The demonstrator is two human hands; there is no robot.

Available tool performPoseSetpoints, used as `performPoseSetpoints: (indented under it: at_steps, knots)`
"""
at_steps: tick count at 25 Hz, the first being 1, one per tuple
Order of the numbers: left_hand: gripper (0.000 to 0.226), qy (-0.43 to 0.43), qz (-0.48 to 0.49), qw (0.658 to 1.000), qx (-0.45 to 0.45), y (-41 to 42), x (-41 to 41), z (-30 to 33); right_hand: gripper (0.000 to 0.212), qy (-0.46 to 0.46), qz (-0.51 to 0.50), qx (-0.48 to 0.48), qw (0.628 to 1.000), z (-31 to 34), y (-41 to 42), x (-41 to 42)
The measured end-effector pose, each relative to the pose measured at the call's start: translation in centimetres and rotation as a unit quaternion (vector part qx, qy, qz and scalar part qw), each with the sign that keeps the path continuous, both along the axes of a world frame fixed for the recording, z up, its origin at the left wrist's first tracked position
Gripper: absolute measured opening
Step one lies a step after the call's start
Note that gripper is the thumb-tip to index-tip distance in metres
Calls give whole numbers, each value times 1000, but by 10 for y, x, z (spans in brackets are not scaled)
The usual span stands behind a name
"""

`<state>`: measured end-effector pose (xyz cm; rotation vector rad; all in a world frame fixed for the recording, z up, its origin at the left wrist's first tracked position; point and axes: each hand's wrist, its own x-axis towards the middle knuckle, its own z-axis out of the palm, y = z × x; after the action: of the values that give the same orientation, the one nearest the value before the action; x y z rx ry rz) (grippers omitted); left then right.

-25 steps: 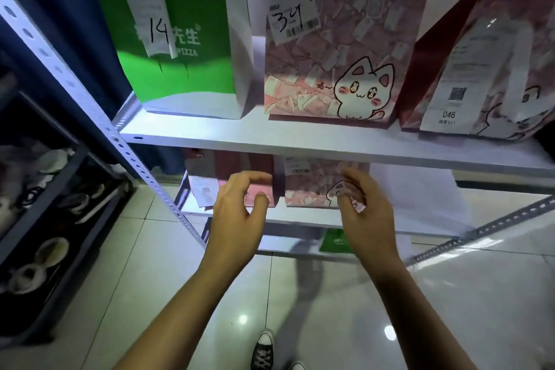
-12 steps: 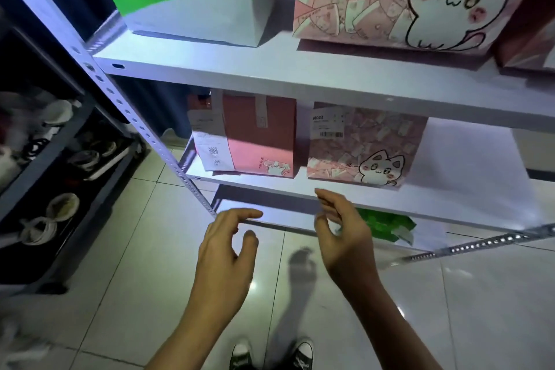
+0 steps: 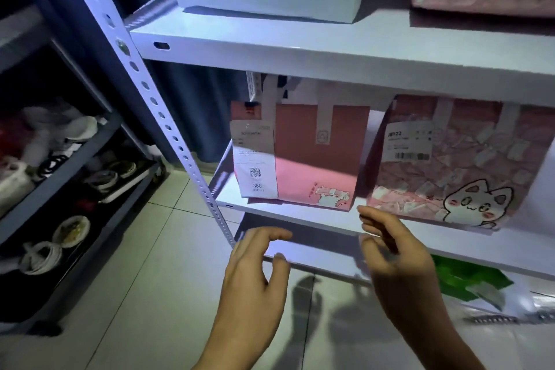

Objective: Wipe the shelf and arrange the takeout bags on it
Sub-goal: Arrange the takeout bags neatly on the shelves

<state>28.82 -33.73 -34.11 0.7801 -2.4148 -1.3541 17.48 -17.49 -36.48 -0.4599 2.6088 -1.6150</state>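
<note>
Dark side rack (image 3: 75, 159) at far left holds bowls. Left hand (image 3: 255, 276) hovers below the white shelf (image 3: 300, 213), fingers loosely curled, holding nothing. Plain pink bag (image 3: 318, 156) upright on that shelf, receipt on its left face. Right hand (image 3: 393, 261) likewise empty, fingers relaxed, just below the cat-print bag (image 3: 450, 165) standing beside the pink one
</note>
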Motion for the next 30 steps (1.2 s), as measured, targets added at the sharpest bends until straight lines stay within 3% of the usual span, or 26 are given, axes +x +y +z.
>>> performPoseSetpoints:
  at_steps: [3, 15, 23, 30]
  knots:
    - [34, 4, 11, 1000, 18, -24, -8, -26, 32, -21, 17, -24, 999, -20, -14, -9]
    - [66, 25, 51, 994, 95, -98, -74, -47, 70, -93, -1, -72, 993, -50, -51, -55]
    - [77, 5, 16, 994, 106, -123, -87, -58, 50, -52, 7, -59, 997, -59, -63, -68]
    - [70, 36, 8, 994, 102, -135, -92, -57, 52, -80, -16, -60, 995, -63, -80, -67]
